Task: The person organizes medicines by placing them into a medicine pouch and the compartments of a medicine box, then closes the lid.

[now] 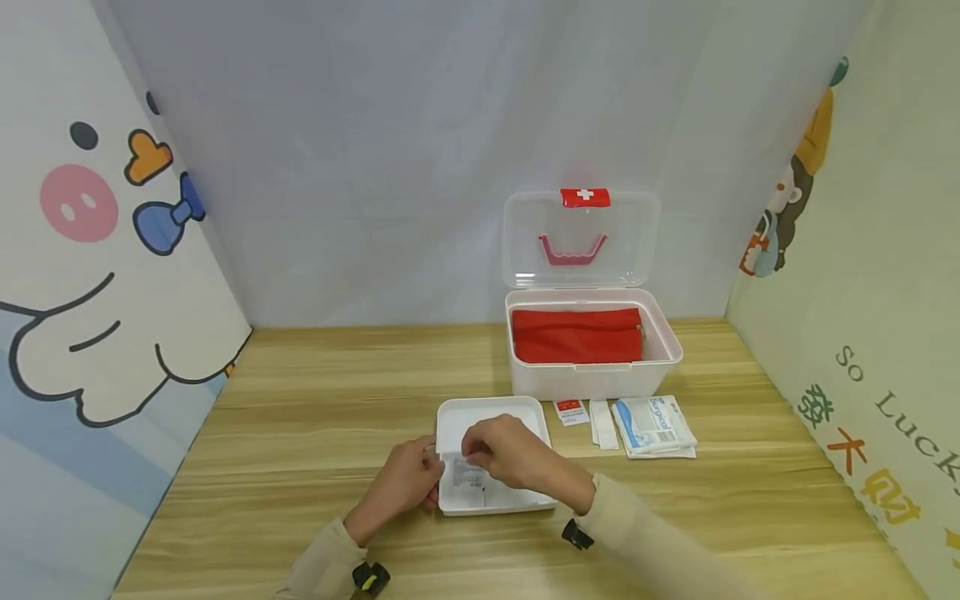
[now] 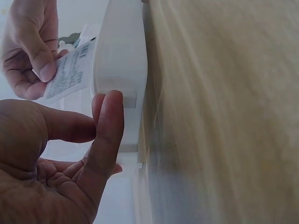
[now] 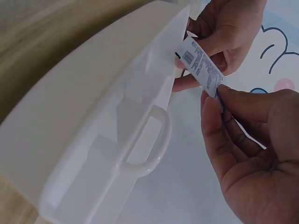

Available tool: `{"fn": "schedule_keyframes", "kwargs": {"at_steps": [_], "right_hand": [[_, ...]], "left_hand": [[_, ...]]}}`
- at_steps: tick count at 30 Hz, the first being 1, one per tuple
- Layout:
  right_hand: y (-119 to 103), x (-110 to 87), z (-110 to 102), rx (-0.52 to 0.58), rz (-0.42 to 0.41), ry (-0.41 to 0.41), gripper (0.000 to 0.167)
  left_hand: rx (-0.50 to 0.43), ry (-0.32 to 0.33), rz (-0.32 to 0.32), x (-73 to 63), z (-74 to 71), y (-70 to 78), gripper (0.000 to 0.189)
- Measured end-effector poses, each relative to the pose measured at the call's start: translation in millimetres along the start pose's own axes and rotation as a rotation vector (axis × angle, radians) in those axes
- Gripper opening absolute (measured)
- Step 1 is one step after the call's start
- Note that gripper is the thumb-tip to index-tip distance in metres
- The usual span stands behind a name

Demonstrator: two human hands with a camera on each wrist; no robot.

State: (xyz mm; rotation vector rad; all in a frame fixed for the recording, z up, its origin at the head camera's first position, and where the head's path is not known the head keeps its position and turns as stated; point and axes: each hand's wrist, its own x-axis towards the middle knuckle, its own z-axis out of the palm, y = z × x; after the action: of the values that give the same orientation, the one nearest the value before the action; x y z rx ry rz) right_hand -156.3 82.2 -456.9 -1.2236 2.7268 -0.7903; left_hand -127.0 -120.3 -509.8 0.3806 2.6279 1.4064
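Observation:
A white hinged plastic box lies open on the table, its lid laid back. My left hand is at the box's left side; in the left wrist view its bent thumb and fingers grip around the edge by the white wall. My right hand is over the box. Its thumb and fingers pinch one end of a small white printed sachet, which has a barcode and fine text. The sachet tilts above the box's rim. Part of the box's inside is hidden by the right hand.
Behind stands a white first-aid box with its clear lid raised and a red pouch inside. In front of it lie a red-and-white packet, a folded white strip and a pack marked Surgical.

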Motion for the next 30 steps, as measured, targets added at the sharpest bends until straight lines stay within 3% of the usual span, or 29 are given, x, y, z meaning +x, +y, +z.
{"fn": "schedule_keyframes", "kwargs": {"at_steps": [13, 30], "right_hand": [[2, -0.3, 25, -0.049, -0.012, -0.054, 0.007], [4, -3.8, 43, -0.289, -0.015, -0.022, 0.005]], "left_hand": [[-0.015, 0.003, -0.007, -0.6, 0.6, 0.5, 0.042], [-0.032, 0.002, -0.01, 0.1, 1.2, 2.3, 0.04]]}}
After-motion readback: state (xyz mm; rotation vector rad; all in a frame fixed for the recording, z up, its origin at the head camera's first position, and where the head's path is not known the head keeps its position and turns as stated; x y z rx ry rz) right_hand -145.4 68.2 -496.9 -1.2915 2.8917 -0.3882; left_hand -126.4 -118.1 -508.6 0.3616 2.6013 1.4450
